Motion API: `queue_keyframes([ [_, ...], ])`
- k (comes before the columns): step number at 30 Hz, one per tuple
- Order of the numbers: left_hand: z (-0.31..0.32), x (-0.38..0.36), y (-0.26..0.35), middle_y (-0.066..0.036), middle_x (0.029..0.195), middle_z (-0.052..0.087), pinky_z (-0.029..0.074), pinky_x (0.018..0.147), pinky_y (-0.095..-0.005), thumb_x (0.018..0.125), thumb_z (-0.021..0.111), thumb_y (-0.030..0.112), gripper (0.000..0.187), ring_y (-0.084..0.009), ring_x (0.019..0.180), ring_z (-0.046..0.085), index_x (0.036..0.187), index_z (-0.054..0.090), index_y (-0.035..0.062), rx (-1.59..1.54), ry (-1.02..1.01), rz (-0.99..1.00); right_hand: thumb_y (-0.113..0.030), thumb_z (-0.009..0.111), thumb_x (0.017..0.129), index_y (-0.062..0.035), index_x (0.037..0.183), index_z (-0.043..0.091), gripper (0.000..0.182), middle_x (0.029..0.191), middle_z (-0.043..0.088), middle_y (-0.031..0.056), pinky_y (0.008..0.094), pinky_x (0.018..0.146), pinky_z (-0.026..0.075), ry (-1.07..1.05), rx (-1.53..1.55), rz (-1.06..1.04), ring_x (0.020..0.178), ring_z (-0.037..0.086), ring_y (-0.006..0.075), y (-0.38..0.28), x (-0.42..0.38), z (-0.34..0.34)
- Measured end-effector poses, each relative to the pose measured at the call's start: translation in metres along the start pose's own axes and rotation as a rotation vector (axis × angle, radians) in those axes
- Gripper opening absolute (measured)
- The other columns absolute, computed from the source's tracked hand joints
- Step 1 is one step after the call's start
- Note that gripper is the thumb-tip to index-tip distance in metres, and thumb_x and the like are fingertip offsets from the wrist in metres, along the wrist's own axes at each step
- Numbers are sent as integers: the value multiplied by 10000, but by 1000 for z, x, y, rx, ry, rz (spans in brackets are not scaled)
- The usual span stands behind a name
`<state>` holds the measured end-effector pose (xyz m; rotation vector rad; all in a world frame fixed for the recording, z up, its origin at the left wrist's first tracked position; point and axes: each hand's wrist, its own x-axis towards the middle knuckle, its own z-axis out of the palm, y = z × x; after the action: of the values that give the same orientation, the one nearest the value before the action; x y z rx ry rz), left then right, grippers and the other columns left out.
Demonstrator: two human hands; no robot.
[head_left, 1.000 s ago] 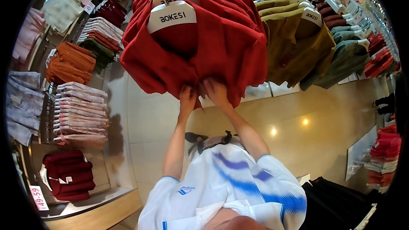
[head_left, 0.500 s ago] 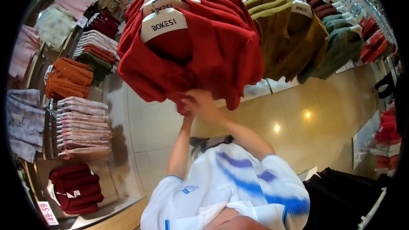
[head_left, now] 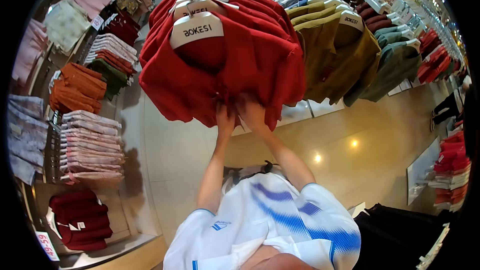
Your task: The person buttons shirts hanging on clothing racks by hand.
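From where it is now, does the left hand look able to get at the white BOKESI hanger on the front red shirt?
Probably yes. The left hand grips the front red shirt's hem, and nothing shows between it and the white BOKESI hanger above.

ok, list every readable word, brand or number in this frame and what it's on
"BOKESI": white plastic hanger carrying the front red shirt.
"BOKESI": white hanger on the mustard-brown shirt.
Red price tag on the lower-left shelf: digits, possibly "59", cut off.
Blue logo on the white jersey: too small to read.
Shelf tag, upper left: blurred.
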<state>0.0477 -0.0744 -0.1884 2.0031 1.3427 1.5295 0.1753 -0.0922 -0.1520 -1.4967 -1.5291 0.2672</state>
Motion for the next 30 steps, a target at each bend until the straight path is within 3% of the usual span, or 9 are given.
queue_keyframes([
  [3,-8,-1,-11,-242,1174,549,476,841,-426,848,552,-30,333,-434,1047,538,1181,553,-33,23,-73,42,-237,703,822,-98,1101,610,325,1056,650,123,431,700,541,72,-40,-11,902,655,319,4,5,19],
  [5,-12,-4,-21,-247,1195,544,470,834,-439,868,569,4,325,-433,1048,554,1191,551,-34,-9,-143,-75,-256,711,809,-97,1109,602,357,1075,645,127,425,699,541,106,-60,-41,918,654,317,10,8,32],
  [7,-15,-3,-18,-240,1152,553,468,810,-440,879,575,15,277,-424,1000,565,1150,560,-36,25,-138,-71,-302,670,810,-99,970,657,259,874,662,115,457,624,545,185,-144,-83,748,672,324,16,13,46],
  [9,-15,1,-19,-233,1110,563,467,787,-441,889,581,27,230,-415,953,576,1110,569,-38,57,-127,-57,-312,674,802,-101,947,666,255,850,667,116,454,613,544,166,-179,-77,712,668,328,24,20,57],
  [11,-14,-1,-29,-183,957,549,454,632,-363,901,620,44,145,-281,773,551,999,557,-41,56,-121,-18,-321,677,794,-104,924,674,253,825,671,117,452,602,543,155,-211,-64,675,663,331,28,26,66],
  [13,-16,-2,-31,-176,962,556,462,625,-356,901,626,45,135,-277,763,562,979,554,-38,69,-116,7,-310,679,780,-121,906,691,228,779,679,124,455,592,542,-56,-329,59,642,661,339,30,29,70],
  [17,-14,-3,-26,-158,961,563,491,639,-337,894,643,41,134,-264,735,585,938,539,-31,66,-93,-4,-290,672,783,-126,924,693,217,767,687,134,454,601,547,-125,-357,19,666,675,340,30,33,69],
  [19,-12,0,-22,-171,909,533,448,653,-415,891,618,46,118,-343,781,534,851,525,-15,-52,-100,-75,-283,668,785,-124,954,687,232,768,690,145,469,612,545,-45,-203,15,682,682,340,25,33,66],
  [30,-15,-1,-15,-160,979,510,471,618,-350,883,620,32,121,-287,827,543,873,512,-23,35,-85,11,-309,650,830,-133,1043,646,276,896,697,140,462,667,542,144,31,360,760,673,361,7,44,84],
])
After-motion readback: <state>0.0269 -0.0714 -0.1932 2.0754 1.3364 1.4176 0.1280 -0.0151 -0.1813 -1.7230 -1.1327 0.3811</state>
